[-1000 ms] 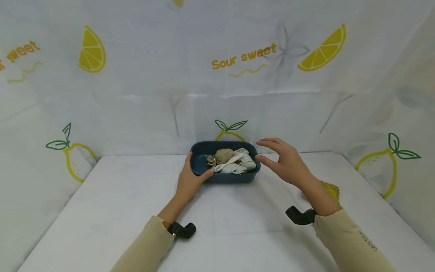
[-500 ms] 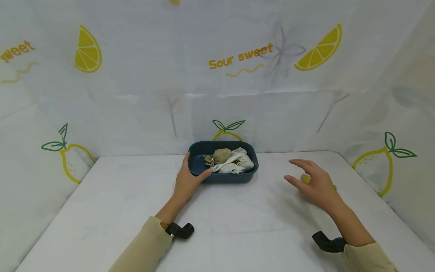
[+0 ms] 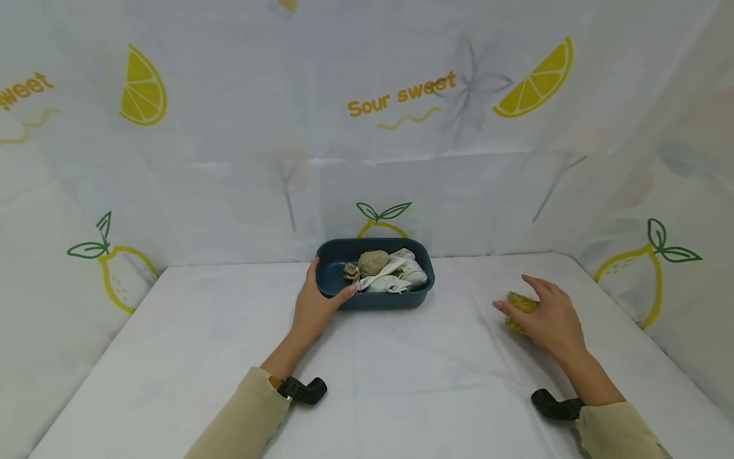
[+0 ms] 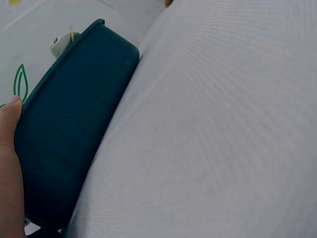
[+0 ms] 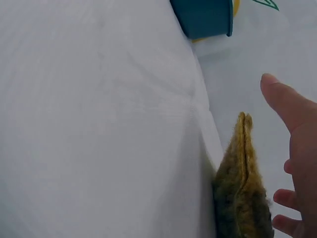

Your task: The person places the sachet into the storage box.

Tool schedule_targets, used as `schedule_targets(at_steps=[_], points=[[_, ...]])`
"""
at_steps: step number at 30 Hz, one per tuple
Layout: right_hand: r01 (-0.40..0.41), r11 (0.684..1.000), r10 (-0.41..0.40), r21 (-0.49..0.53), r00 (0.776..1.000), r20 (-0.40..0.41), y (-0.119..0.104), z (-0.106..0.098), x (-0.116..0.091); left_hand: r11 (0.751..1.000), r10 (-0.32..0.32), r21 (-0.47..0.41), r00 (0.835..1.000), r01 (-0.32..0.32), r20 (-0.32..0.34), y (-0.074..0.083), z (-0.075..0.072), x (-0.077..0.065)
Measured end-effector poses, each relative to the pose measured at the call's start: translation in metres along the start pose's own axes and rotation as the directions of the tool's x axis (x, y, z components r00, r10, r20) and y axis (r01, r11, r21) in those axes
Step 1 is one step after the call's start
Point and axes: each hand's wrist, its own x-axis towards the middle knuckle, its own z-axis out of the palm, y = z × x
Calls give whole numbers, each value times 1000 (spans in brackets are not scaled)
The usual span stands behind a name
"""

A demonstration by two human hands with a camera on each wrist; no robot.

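Observation:
A dark blue plastic bin [image 3: 378, 301] sits at the back middle of the table. My left hand [image 3: 312, 306] grips its left end, thumb over the front rim. In the bin lie a tan balled-up cloth [image 3: 374, 262], a smaller tan bunched piece [image 3: 351, 272] and a white cloth bundle [image 3: 401, 274]. My right hand [image 3: 553, 322] hovers over a fuzzy yellow-green folded cloth piece [image 5: 243, 183] to the right, thumb and fingers spread apart. That piece stands on the table with a seam-like fold along its top and is partly hidden by the hand in the head view.
A white sheet covers the table [image 3: 367, 395]. Behind and beside it hang white printed curtain walls [image 3: 241, 210] with lemon drawings, close to the bin's back. A black wrist camera mount [image 3: 556, 405] juts inward from the right wrist, another black mount [image 3: 305, 390] from the left.
My right hand has left the bin's right end and moved right to the yellow-green piece. My left hand stays on the bin, whose contents look the same.

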Motion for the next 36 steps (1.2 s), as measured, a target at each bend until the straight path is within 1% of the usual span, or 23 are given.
schedule_targets(at_steps=[5, 9, 12, 16, 19, 26, 29, 33, 36], points=[[-67, 997, 68, -23, 997, 47, 12, 7, -2, 1000, -5, 1, 1000, 5, -3, 1, -1, 0], [-90, 995, 93, -30, 991, 97, 20, 13, -4, 1000, -3, 0, 1000, 3, -3, 0, -1, 0], [-73, 995, 81, -67, 989, 124, 23, 17, -5, 1000, 2, -1, 1000, -2, -4, -1, 0, 2], [-25, 995, 39, -99, 989, 140, 23, 19, -8, 1000, 9, -5, 1000, -9, -2, -2, 1, 2], [-1, 995, 12, -95, 992, 123, 22, 20, -11, 1000, 13, -8, 1000, -13, -6, -2, 1, 2], [51, 995, -51, -89, 999, 10, 23, 22, -13, 1000, 13, -9, 1000, -13, 1, -1, 0, 0], [64, 995, -68, -80, 997, -39, 24, 24, -13, 1000, 7, -12, 1000, -7, -1, 0, 0, 1], [93, 994, -99, -61, 990, -103, 24, 26, -13, 1000, 16, -9, 1000, -16, -7, 0, 0, 1], [116, 992, -122, -53, 984, -129, 22, 26, -13, 1000, 18, -5, 1000, -18, -8, -1, 0, 1]])
